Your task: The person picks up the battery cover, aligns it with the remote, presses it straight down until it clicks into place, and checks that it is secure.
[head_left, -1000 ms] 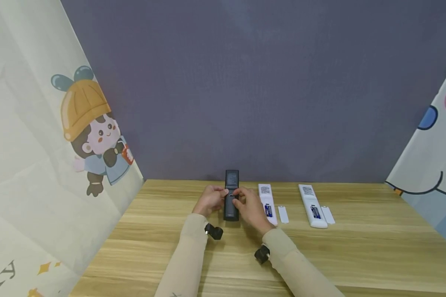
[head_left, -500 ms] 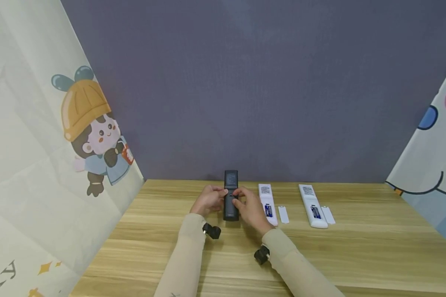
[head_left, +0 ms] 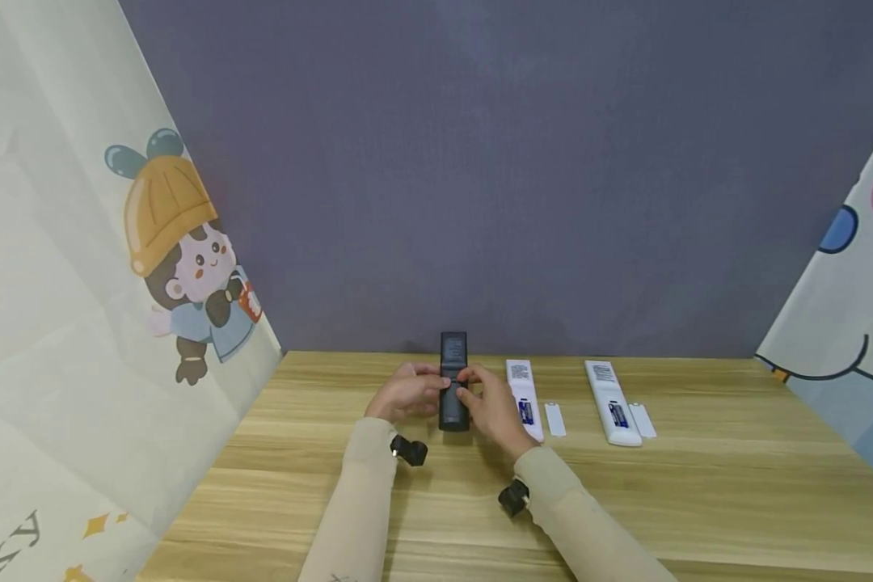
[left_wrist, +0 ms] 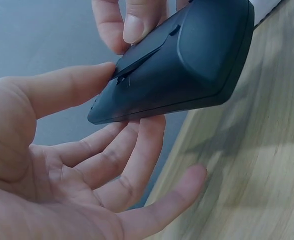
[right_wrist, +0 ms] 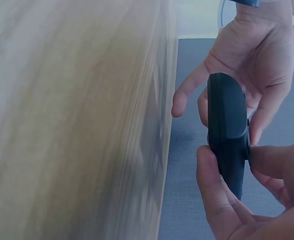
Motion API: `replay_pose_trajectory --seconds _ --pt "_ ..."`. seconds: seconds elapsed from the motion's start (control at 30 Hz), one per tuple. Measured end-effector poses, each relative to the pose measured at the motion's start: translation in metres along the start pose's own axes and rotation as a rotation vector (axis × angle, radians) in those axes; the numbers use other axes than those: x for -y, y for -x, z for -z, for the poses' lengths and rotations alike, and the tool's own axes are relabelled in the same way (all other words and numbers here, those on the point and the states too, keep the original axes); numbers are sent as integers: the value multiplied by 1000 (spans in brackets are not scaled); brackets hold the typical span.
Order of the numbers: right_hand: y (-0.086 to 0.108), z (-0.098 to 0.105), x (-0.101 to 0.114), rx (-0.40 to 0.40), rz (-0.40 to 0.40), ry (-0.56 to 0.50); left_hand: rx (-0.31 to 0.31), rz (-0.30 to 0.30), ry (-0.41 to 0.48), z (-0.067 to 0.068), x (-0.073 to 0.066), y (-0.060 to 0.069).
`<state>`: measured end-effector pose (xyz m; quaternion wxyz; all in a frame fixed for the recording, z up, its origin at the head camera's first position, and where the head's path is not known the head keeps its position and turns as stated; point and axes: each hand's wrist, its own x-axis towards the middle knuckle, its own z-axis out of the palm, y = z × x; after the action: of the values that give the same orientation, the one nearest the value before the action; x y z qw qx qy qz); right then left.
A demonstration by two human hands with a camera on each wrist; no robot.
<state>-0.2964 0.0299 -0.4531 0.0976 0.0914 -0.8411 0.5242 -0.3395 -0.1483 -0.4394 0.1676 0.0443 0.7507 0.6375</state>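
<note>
A black remote control (head_left: 454, 411) is held off the table, its back facing up, between both hands. My left hand (head_left: 406, 393) grips it from the left: the thumb is at the edge of the battery cover (left_wrist: 149, 50) and several fingers support the underside. In the left wrist view that cover is tilted, with one edge lifted from the body. My right hand (head_left: 496, 411) pinches the remote from the right, with a thumb (right_wrist: 269, 161) on the cover side and fingers on the opposite face. The battery compartment is hidden.
To the right lie two white remotes, one nearer (head_left: 521, 388) and one farther (head_left: 609, 400), backs up, with batteries showing in their open compartments. A white cover (head_left: 555, 420) lies by the nearer, another (head_left: 643, 421) by the farther. A dark partition (head_left: 480, 202) stands behind the wooden table (head_left: 451, 517).
My left wrist has shifted slightly left, and the left thumb has slid a little lower and farther onto the remote's back. The right hand stays nearly still.
</note>
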Motion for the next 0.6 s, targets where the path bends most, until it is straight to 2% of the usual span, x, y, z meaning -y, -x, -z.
replay_pose_trajectory --seconds 0.6 --pt "0 0 0 4 -5 -9 1 -20 -1 -1 0 0"
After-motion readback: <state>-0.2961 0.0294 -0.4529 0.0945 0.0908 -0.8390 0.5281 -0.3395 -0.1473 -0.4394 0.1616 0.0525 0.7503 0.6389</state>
